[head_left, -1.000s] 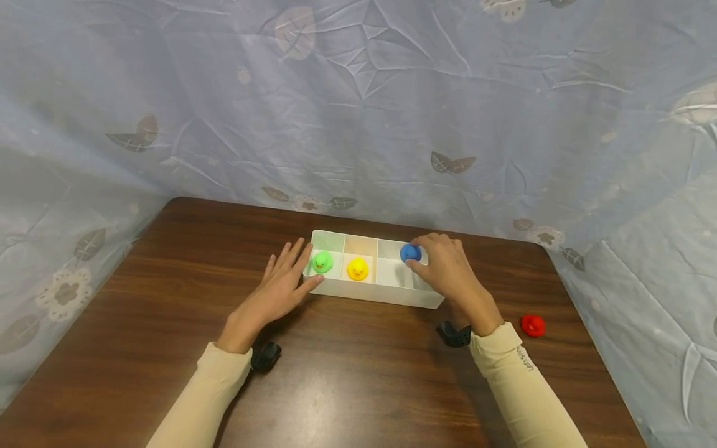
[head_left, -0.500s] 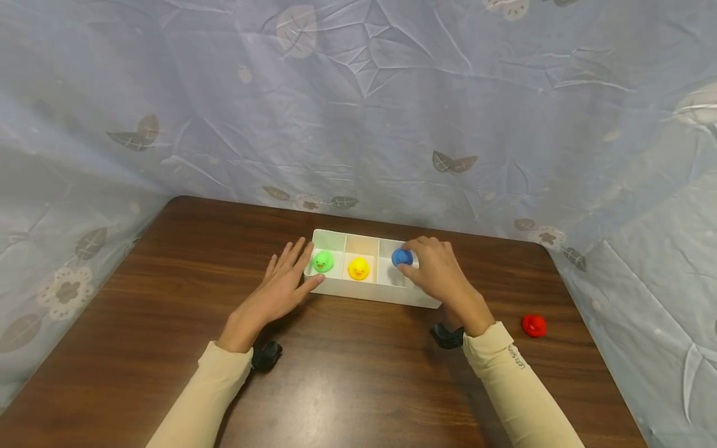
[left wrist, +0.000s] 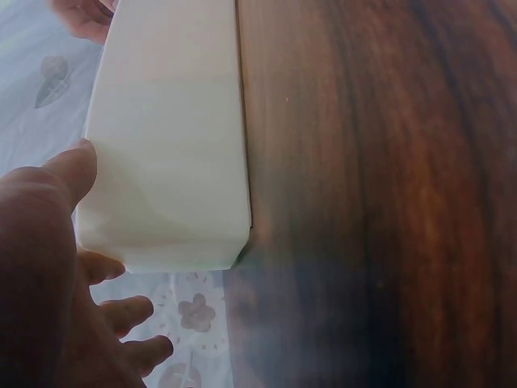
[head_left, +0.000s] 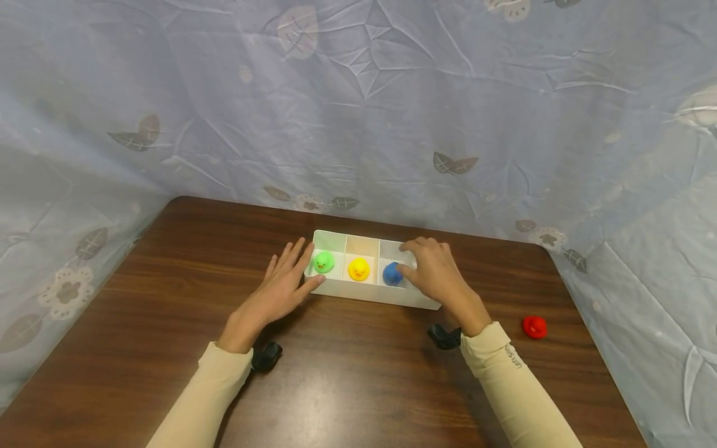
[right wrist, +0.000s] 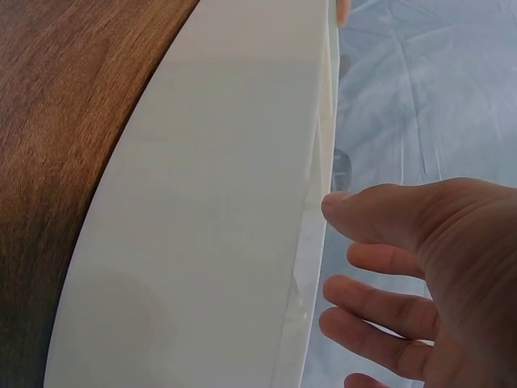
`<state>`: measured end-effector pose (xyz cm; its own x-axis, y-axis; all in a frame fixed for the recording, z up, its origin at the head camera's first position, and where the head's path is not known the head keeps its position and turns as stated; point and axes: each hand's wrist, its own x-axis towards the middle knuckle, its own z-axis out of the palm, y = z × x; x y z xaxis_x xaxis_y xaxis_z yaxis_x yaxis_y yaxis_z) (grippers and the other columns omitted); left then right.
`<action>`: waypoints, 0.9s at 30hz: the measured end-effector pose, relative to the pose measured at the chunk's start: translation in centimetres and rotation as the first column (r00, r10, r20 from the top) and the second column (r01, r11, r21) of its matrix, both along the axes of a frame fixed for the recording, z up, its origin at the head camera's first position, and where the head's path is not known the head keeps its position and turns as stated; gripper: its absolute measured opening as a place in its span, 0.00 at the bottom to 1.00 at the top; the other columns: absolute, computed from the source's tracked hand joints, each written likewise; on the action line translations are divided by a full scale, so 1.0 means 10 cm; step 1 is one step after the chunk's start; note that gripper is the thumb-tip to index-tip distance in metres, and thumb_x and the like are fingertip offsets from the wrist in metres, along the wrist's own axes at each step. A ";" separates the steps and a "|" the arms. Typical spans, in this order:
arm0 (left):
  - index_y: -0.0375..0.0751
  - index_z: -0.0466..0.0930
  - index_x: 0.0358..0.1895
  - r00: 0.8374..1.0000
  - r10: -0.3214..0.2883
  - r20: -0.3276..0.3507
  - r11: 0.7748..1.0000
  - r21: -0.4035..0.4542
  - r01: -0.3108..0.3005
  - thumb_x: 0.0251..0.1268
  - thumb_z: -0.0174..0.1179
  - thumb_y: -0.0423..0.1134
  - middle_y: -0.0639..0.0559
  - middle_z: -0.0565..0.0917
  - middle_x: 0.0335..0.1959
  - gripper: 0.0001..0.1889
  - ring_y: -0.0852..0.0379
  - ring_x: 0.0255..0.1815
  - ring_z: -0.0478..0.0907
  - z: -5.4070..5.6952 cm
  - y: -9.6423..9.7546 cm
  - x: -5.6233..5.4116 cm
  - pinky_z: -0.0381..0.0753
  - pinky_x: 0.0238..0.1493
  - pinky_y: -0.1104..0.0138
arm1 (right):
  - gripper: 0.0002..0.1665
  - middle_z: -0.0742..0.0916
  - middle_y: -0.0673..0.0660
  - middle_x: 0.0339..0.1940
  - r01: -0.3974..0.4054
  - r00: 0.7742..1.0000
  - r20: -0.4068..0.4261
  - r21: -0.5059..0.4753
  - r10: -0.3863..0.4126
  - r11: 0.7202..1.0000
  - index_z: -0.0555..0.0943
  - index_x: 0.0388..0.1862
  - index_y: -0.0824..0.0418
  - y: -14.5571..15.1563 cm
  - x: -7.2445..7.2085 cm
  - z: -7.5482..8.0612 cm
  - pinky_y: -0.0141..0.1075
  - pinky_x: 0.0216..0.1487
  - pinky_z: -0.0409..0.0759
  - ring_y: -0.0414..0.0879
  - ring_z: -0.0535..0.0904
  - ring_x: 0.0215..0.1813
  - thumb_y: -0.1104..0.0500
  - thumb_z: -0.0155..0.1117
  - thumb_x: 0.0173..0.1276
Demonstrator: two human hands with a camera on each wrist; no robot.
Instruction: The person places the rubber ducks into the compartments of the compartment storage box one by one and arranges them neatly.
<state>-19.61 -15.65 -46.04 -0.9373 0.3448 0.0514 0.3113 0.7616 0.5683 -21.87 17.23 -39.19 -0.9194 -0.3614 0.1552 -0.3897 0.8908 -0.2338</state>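
A long white divided box (head_left: pixel 370 292) lies near the back of the table. Its left section holds a green rubber duck (head_left: pixel 323 262), and a yellow rubber duck (head_left: pixel 359 269) sits in the section beside it. In the third section is a blue rubber duck (head_left: pixel 391 274), partly covered by my right thumb. My right hand (head_left: pixel 439 272) hovers over the box's right part, fingers spread apart around no object; its thumb is by the front rim in the right wrist view. With fingers extended, my left hand (head_left: pixel 274 297) touches the box's left end, thumb at the front corner.
A red rubber duck (head_left: pixel 534 326) rests on the brown wooden table (head_left: pixel 358 373), right of my right forearm. A patterned pale curtain (head_left: pixel 358 124) hangs behind the table and along its sides. Black wrist-worn devices (head_left: pixel 267 358) sit below both hands.
My right hand has moved left from the box's right end and released the blue duck, which dropped into the third section. The left hand has stayed in place.
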 end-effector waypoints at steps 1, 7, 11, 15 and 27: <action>0.43 0.41 0.89 1.000 0.000 -0.001 1.000 -0.001 0.000 0.84 0.46 0.65 0.40 0.37 0.91 0.46 0.33 0.92 0.35 0.00 0.00 0.00 0.37 0.86 0.30 | 0.25 0.89 0.63 0.63 0.001 1.000 -0.002 0.002 -0.001 1.000 0.86 0.62 0.62 0.00 0.00 0.00 0.58 0.63 0.74 0.63 0.82 0.63 0.51 0.76 0.72; 0.43 0.41 0.89 1.000 0.003 0.005 1.000 0.000 -0.003 0.84 0.46 0.65 0.40 0.37 0.91 0.45 0.33 0.92 0.34 0.02 -0.01 0.01 0.37 0.86 0.30 | 0.23 0.90 0.62 0.61 -0.014 1.000 -0.004 0.017 0.014 1.000 0.87 0.61 0.61 -0.02 0.03 0.02 0.59 0.63 0.74 0.63 0.83 0.63 0.53 0.76 0.71; 0.43 0.41 0.89 1.000 0.007 0.009 1.000 -0.005 -0.007 0.84 0.47 0.64 0.39 0.37 0.91 0.45 0.33 0.91 0.34 0.03 -0.02 0.01 0.37 0.86 0.30 | 0.21 0.92 0.59 0.58 -0.075 0.997 0.019 0.017 0.074 0.997 0.88 0.59 0.61 -0.09 0.07 0.03 0.61 0.64 0.75 0.60 0.86 0.62 0.54 0.77 0.70; 0.43 0.41 0.89 1.000 0.010 0.012 1.000 -0.003 -0.010 0.85 0.47 0.63 0.39 0.37 0.91 0.45 0.32 0.91 0.35 0.03 -0.03 0.01 0.36 0.86 0.30 | 0.18 0.94 0.56 0.54 -0.138 0.989 0.065 0.018 0.136 0.990 0.89 0.56 0.60 -0.20 0.07 0.02 0.62 0.67 0.75 0.55 0.89 0.58 0.54 0.77 0.71; 0.42 0.42 0.89 1.000 -0.003 -0.004 1.000 -0.001 0.003 0.84 0.47 0.64 0.38 0.38 0.91 0.45 0.32 0.91 0.36 0.01 0.00 0.01 0.37 0.85 0.29 | 0.12 0.94 0.55 0.49 -0.097 0.995 0.035 0.054 0.095 0.994 0.90 0.51 0.60 -0.25 -0.07 -0.09 0.60 0.62 0.74 0.54 0.89 0.51 0.60 0.76 0.70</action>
<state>-19.52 -15.61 -45.91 -0.9362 0.3473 0.0550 0.3156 0.7612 0.5665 -22.61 14.76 -40.04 -0.8842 -0.4555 0.1030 -0.4670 0.8615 -0.1992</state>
